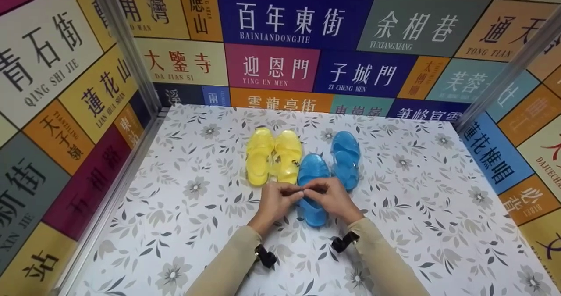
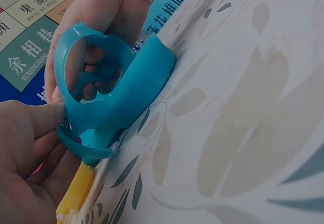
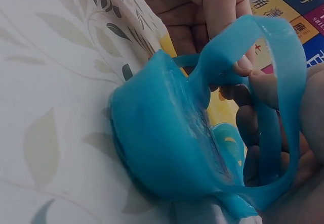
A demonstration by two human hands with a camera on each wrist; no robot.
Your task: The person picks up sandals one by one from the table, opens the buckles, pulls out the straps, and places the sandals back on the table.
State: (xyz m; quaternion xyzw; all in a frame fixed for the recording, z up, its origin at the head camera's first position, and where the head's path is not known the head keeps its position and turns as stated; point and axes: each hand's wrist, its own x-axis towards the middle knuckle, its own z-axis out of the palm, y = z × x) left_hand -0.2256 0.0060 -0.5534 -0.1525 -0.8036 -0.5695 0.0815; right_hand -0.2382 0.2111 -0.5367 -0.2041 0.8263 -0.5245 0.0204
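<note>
A blue jelly sandal (image 1: 315,215) lies on the tablecloth under both hands, its toe pointing away from me. At its ankle strap (image 2: 93,32) the two hands meet, fingertips almost touching. My left hand (image 1: 277,201) pinches the strap's side by a small metal buckle (image 2: 65,125). From the other side my right hand (image 1: 335,199) pinches the strap, thumb and index finger together, with its other fingers curled behind the strap loop (image 3: 291,107). Whether the strap is fastened is hard to tell. The second blue sandal (image 1: 345,149) stands just beyond the right hand.
A pair of yellow jelly sandals (image 1: 258,169) stands side by side to the left of the blue ones. The white flowered tablecloth (image 1: 197,226) covers the table. Panels with street names (image 1: 298,17) rise at the back and both sides, joined by metal posts (image 1: 131,46).
</note>
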